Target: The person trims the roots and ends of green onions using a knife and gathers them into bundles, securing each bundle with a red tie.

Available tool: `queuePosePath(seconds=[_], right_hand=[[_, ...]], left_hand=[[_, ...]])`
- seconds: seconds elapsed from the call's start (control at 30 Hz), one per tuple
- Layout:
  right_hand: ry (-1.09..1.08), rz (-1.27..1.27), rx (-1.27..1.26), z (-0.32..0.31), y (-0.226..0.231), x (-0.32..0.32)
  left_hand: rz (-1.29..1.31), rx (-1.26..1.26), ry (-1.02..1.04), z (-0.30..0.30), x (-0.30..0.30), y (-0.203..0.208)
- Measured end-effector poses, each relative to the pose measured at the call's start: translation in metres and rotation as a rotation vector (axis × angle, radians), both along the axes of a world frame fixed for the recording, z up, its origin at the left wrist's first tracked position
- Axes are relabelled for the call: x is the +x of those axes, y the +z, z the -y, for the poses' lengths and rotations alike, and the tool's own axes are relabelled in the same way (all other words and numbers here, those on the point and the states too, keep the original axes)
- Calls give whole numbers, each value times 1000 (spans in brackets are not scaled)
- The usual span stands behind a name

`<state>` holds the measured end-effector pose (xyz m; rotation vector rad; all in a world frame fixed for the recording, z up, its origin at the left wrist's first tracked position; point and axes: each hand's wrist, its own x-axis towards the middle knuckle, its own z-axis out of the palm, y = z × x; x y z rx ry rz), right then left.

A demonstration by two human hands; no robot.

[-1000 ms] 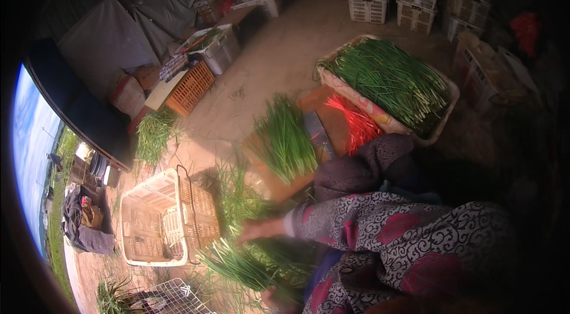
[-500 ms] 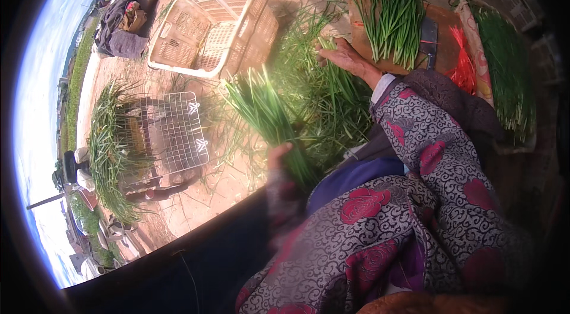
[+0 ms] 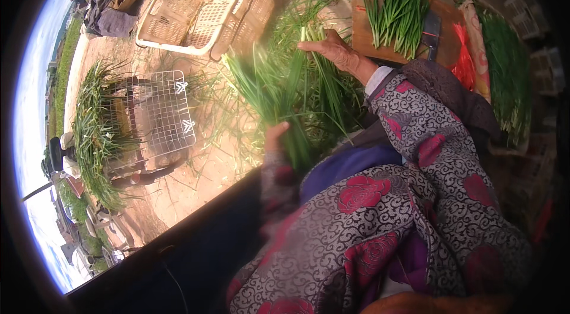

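A thick bunch of green chives (image 3: 255, 85) with pale lower ends is in my left hand (image 3: 276, 136), its thumb showing along the near side and the rest of the fingers hidden by leaves and smeared by motion. My right hand (image 3: 341, 53) is closed around more chives (image 3: 326, 85) close to their pale ends, and their leaves hang toward my lap. The two bunches are side by side, their leaves overlapping. Beneath them lies a loose heap of chives and trimmings (image 3: 297, 17).
A pale plastic crate (image 3: 237, 17) stands beyond my left hand. Left of it, cut greens (image 3: 98, 136) drape over a wire rack (image 3: 163, 112). At right, a board (image 3: 362, 23) carries a neat chive bundle (image 3: 395, 11), a flat blade (image 3: 431, 32) and red ties (image 3: 463, 59); another bundle (image 3: 504, 70) lies beyond.
My right hand has moved a little left, and chives with pale ends now show clearly in its grip. My left hand's bunch is closer to them. The whole view has shifted slightly.
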<state>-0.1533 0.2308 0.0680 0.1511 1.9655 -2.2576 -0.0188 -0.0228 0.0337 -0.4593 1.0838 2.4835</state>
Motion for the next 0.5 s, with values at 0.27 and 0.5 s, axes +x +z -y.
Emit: queuePosePath(seconds=[0.27,0.5], right_hand=[[-539,-157,765,-88,-64,-36],[79,-194,694,-40,-7,-2]], left_hand=[[-202,127,-105,58,-2,-41],[-197,-232,-5,31,-41,-14]])
